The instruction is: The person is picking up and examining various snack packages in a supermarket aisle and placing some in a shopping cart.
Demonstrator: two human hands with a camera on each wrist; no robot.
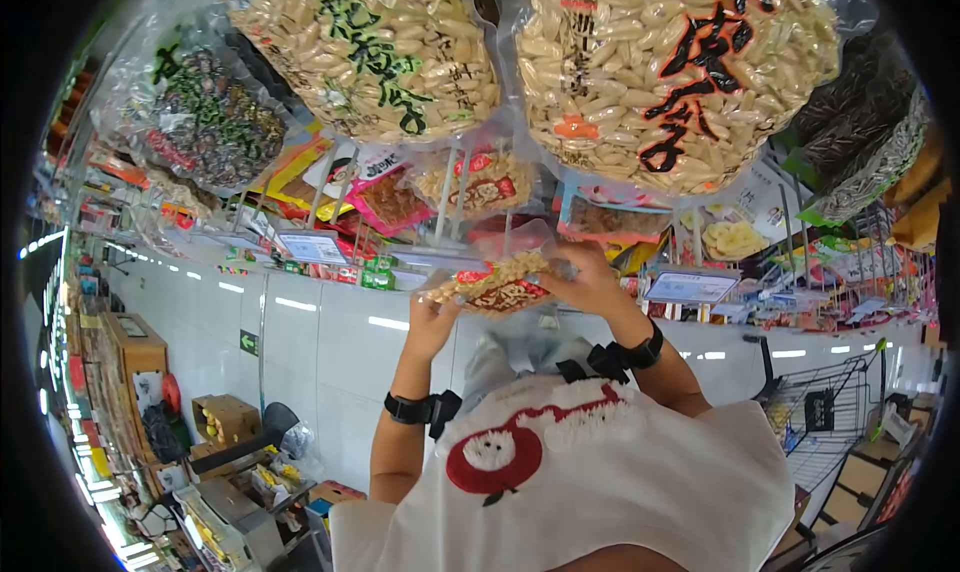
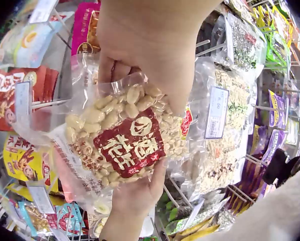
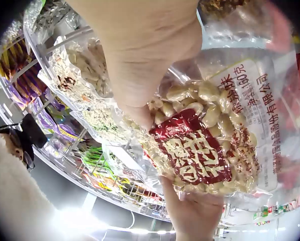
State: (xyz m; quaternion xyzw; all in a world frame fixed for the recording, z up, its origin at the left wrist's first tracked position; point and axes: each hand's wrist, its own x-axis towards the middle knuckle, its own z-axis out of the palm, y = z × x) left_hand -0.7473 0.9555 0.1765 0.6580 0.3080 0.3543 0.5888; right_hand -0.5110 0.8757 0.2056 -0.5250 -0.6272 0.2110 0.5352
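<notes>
A clear plastic bag of peanuts [image 1: 500, 284] with a dark red label is held between both hands, in front of the shelf. My left hand [image 1: 432, 324] grips one end of it, and my right hand [image 1: 585, 280] grips the other. In the left wrist view the bag's labelled face [image 2: 127, 143] shows pale peanuts, with the left hand [image 2: 145, 55] across its upper edge and the right hand [image 2: 140, 196] at its lower edge. The right wrist view shows the same label [image 3: 192, 148] and white printed text on the clear part of the bag.
Two large bags of seeds [image 1: 370, 52] hang high in front, close to the head. Below them, snack packets [image 1: 390, 187] hang on metal hooks with price tags [image 1: 312, 247]. A shopping cart [image 1: 825, 412] stands at the right, and cardboard boxes [image 1: 228, 420] sit at the left.
</notes>
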